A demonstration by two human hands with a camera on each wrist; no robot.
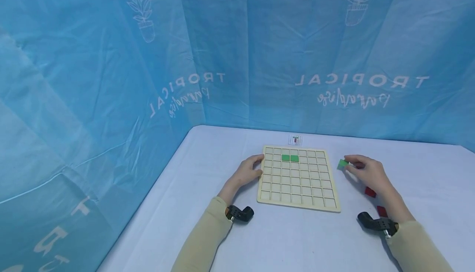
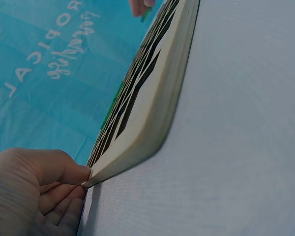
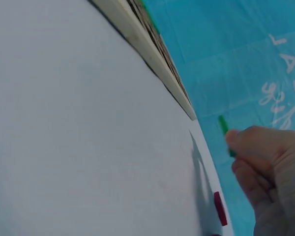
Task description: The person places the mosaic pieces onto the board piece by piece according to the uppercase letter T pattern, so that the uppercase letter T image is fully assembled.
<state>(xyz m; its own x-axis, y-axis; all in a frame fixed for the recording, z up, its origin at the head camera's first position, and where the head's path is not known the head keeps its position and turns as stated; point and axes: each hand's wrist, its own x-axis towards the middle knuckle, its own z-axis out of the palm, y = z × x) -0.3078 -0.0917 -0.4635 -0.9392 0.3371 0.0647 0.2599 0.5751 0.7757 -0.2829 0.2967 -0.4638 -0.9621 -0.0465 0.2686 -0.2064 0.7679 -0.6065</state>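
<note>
A pale square grid board (image 1: 285, 206) lies flat on the white table, with two green tiles (image 1: 290, 158) side by side in its second row from the far edge. My left hand (image 1: 246, 171) holds the board's left edge, thumb and fingers at its rim; close up, the left wrist view shows the thumb (image 2: 64, 167) against that rim. To the right of the board, my right hand (image 1: 369, 173) pinches a green tile (image 1: 342, 164) between thumb and fingertips, raised off the table in the right wrist view.
Two dark red tiles, one by the right wrist (image 1: 370, 192) and one under the forearm (image 1: 382, 211), lie on the table. A small printed grid card (image 1: 295, 140) sits beyond the board. Blue printed cloth (image 1: 222, 49) hangs behind and at the left.
</note>
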